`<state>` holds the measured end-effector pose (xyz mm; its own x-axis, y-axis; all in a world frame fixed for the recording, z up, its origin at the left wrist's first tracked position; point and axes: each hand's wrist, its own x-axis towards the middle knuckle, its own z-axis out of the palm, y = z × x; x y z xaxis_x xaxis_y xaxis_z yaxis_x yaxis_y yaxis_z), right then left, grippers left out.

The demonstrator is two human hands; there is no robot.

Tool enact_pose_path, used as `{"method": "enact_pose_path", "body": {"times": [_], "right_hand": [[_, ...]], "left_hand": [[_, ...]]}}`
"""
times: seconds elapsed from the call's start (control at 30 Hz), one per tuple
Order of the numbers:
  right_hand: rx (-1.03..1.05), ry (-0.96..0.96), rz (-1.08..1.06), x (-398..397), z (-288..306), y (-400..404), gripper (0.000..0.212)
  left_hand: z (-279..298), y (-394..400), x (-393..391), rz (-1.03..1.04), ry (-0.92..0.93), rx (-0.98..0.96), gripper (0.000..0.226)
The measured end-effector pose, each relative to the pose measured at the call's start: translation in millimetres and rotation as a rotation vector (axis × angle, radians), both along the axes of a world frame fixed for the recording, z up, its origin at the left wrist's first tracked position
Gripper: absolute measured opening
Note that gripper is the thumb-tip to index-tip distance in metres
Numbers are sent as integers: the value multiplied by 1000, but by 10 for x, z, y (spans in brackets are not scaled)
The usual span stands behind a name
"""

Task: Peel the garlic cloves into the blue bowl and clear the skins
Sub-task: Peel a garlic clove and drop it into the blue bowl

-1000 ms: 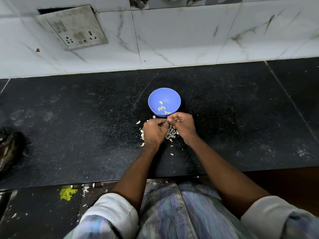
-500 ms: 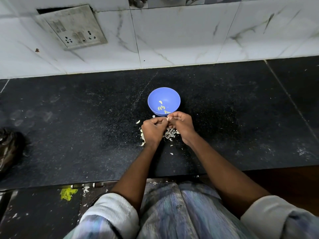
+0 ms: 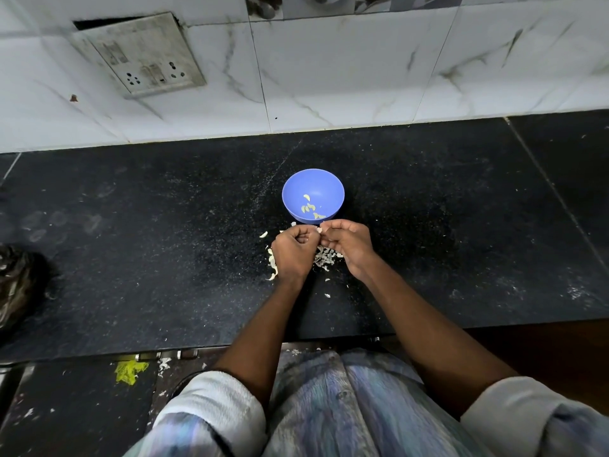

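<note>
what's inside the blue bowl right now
A few peeled garlic cloves lie in the blue bowl. Its near rim is partly hidden behind the right hand.

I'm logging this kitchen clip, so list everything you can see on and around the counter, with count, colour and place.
blue bowl: one, blue, middle of the counter, just beyond the hands
peeled cloves: a few, pale yellow, inside the bowl
garlic skins: a loose pile, whitish, on the counter under and beside the hands
countertop: one, black speckled stone
switch plate: one, grimy grey, on the white tiled wall at upper left
dark bag: one, black, at the counter's left edge
yellow scrap: one, below the counter edge
left hand: fingers curled, pinching a small white piece
right hand: fingertips pinching the same piece
</note>
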<state>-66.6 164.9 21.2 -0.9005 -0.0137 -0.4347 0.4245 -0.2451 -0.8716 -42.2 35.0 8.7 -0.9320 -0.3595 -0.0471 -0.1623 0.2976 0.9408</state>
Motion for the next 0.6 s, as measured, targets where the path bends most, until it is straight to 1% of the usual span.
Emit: {"method": "enact_pose_path", "body": {"times": [0.07,0.17,0.23,0.4,0.6], "right_hand": [[-20,-15,-4,-4,-4,7,14],[-38,-24,-13,-10,-8,12,15],[-29,-23,-15,-15,-10,16,16],[28,0,-4,-18,-18,42,15],[110,30,29,-26,-66,50,16]], "left_hand": [[-21,-10,-2,6,-23,40,6],[-30,-5,7,22,-38,51,14],[-31,-5,13,19,-39,8,17],[-19,-20,43,-45,38,-131,7],[-8,-31,54,-121,122,-289,6]]}}
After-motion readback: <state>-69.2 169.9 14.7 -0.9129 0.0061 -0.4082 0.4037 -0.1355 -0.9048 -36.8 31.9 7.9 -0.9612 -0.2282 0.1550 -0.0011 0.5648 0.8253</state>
